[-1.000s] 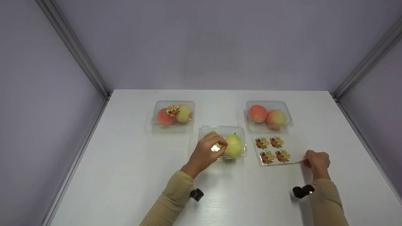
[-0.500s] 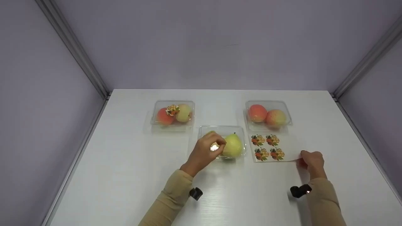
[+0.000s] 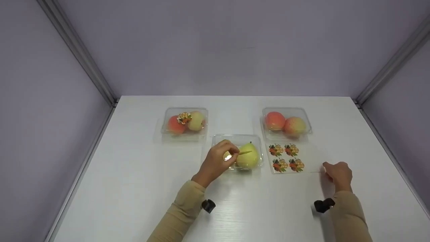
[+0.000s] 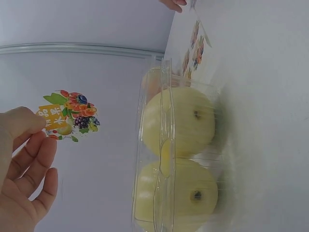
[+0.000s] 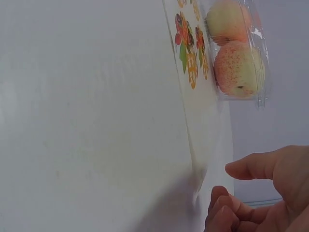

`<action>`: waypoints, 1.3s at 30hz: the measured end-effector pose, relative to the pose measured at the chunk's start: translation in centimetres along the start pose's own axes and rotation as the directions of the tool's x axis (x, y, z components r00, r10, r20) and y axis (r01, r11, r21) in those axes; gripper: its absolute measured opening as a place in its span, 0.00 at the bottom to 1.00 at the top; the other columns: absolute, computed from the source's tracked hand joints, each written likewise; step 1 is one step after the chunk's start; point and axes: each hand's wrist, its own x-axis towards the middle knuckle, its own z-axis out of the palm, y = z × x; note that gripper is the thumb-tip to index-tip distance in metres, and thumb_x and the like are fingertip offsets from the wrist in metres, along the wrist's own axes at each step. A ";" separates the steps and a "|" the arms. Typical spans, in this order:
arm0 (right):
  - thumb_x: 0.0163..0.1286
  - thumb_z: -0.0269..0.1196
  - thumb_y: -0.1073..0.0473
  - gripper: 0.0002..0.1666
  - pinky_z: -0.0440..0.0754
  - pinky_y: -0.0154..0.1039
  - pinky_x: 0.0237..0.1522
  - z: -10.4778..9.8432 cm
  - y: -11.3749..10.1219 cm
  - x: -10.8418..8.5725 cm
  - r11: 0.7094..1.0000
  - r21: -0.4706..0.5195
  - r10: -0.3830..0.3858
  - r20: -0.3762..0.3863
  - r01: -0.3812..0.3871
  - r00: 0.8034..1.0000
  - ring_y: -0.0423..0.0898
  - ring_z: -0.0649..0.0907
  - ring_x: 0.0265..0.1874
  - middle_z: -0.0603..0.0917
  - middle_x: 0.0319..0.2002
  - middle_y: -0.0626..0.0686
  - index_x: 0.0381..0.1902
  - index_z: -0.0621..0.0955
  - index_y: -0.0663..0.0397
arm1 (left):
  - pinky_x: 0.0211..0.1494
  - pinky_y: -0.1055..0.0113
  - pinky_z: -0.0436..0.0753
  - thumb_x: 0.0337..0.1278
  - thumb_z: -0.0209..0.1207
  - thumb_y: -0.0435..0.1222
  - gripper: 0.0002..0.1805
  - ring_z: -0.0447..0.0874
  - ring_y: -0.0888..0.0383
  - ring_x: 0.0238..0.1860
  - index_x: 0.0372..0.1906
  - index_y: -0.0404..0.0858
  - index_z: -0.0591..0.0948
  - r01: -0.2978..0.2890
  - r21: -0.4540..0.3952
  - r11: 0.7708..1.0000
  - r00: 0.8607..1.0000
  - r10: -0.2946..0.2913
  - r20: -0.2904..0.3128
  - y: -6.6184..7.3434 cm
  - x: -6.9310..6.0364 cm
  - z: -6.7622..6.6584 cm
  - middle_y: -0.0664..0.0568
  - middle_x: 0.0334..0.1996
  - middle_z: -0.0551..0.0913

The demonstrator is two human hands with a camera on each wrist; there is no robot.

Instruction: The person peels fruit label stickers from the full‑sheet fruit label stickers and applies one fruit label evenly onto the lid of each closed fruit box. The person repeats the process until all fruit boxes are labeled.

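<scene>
A fruit-print sticker (image 4: 77,113) with orange label lettering is pinched between the thumb and index finger of my left hand (image 3: 216,161). That hand hovers above a clear plastic box (image 3: 235,136) holding two yellow-green pears (image 3: 249,158); the left wrist view shows the sticker apart from the lid. To the right lies a sheet of stickers (image 3: 314,156), with several fruit prints on its left half. My right hand (image 3: 339,175) is beside the sheet's right edge. In the right wrist view its thumb and fingers stand apart, holding nothing, near the slightly raised sheet corner (image 5: 200,176).
At the back left stands a clear box (image 3: 171,112) with two fruits and a fruit sticker on its lid. Another clear box (image 3: 302,112) with two reddish peaches stands back right, just behind the sheet. Walls enclose the white table (image 3: 141,188) behind and at both sides.
The sheet slid left and slightly back with my right hand, which then let go and moved a little right. My left hand stayed over the pears, the sticker now visible edge-on.
</scene>
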 end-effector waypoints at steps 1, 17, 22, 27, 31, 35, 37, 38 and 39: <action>0.67 0.48 0.51 0.22 0.70 0.34 0.25 0.1 -0.1 0.1 1.000 0.004 0.001 0.002 -0.001 1.000 0.41 0.74 0.16 0.75 0.09 0.45 0.22 0.76 0.63 | 0.42 0.65 0.84 0.58 0.60 0.28 0.02 0.82 0.58 0.36 0.34 0.36 0.83 0.003 -0.001 1.000 1.000 -0.003 0.003 0.0 0.0 0.0 0.48 0.33 0.82; 0.69 0.52 0.49 0.21 0.74 0.33 0.24 2.9 -3.3 -0.9 0.994 0.064 -0.088 0.005 0.088 0.996 0.38 0.77 0.16 0.78 0.14 0.43 0.34 0.77 0.64 | 0.44 0.71 0.82 0.61 0.60 0.32 0.03 0.82 0.58 0.38 0.37 0.36 0.81 0.070 0.040 0.997 0.997 -0.071 0.014 -0.6 -0.1 -0.1 0.48 0.36 0.83; 0.70 0.54 0.51 0.20 0.78 0.33 0.24 4.0 -4.4 -1.4 0.985 0.120 -0.128 0.031 0.124 0.991 0.37 0.78 0.16 0.79 0.16 0.45 0.36 0.77 0.66 | 0.45 0.71 0.82 0.63 0.58 0.34 0.05 0.81 0.58 0.38 0.38 0.36 0.80 0.104 0.031 0.994 0.994 -0.105 0.031 -0.7 0.0 -0.1 0.48 0.37 0.83; 0.71 0.55 0.52 0.17 0.81 0.32 0.25 5.3 -5.6 -1.9 0.972 0.184 -0.160 0.070 0.145 0.985 0.37 0.79 0.18 0.79 0.18 0.45 0.33 0.75 0.63 | 0.44 0.67 0.83 0.64 0.58 0.34 0.05 0.81 0.58 0.38 0.37 0.36 0.80 0.108 0.036 0.994 0.994 -0.109 0.026 -0.8 0.2 -0.3 0.47 0.36 0.82; 0.71 0.55 0.52 0.17 0.81 0.31 0.25 6.1 -6.6 -2.2 0.959 0.232 -0.192 0.104 0.164 0.976 0.36 0.80 0.18 0.81 0.19 0.45 0.30 0.76 0.62 | 0.44 0.64 0.83 0.64 0.57 0.35 0.05 0.80 0.58 0.38 0.38 0.36 0.80 0.111 0.027 0.993 0.993 -0.112 0.033 -1.0 0.3 -0.4 0.47 0.36 0.81; 0.71 0.56 0.52 0.17 0.82 0.32 0.27 6.9 -7.5 -2.7 0.951 0.250 -0.219 0.128 0.182 0.967 0.37 0.80 0.19 0.80 0.19 0.45 0.25 0.76 0.57 | 0.45 0.67 0.83 0.64 0.58 0.34 0.05 0.80 0.58 0.38 0.38 0.36 0.80 0.114 0.025 0.993 0.992 -0.115 0.048 -1.2 0.4 -0.5 0.47 0.37 0.81; 0.70 0.56 0.53 0.17 0.81 0.32 0.27 7.3 -7.9 -3.0 0.948 0.249 -0.234 0.136 0.196 0.963 0.37 0.79 0.20 0.79 0.19 0.44 0.24 0.76 0.56 | 0.45 0.67 0.83 0.63 0.58 0.32 0.04 0.80 0.58 0.38 0.39 0.35 0.79 0.112 0.025 0.993 0.992 -0.113 0.055 -1.4 0.4 -0.6 0.47 0.37 0.81; 0.70 0.56 0.53 0.16 0.81 0.32 0.27 7.5 -8.2 -3.2 0.946 0.255 -0.244 0.144 0.202 0.959 0.37 0.79 0.20 0.79 0.19 0.44 0.25 0.77 0.57 | 0.45 0.66 0.83 0.63 0.58 0.32 0.04 0.81 0.57 0.39 0.39 0.35 0.79 0.112 0.022 0.993 0.992 -0.113 0.058 -1.4 0.4 -0.6 0.46 0.37 0.82; 0.70 0.56 0.54 0.17 0.81 0.32 0.28 7.7 -8.4 -3.4 0.944 0.255 -0.254 0.149 0.211 0.956 0.37 0.79 0.20 0.79 0.19 0.44 0.25 0.77 0.58 | 0.45 0.65 0.84 0.62 0.58 0.31 0.04 0.81 0.56 0.39 0.39 0.34 0.79 0.115 0.019 0.993 0.991 -0.116 0.061 -1.5 0.5 -0.6 0.46 0.37 0.82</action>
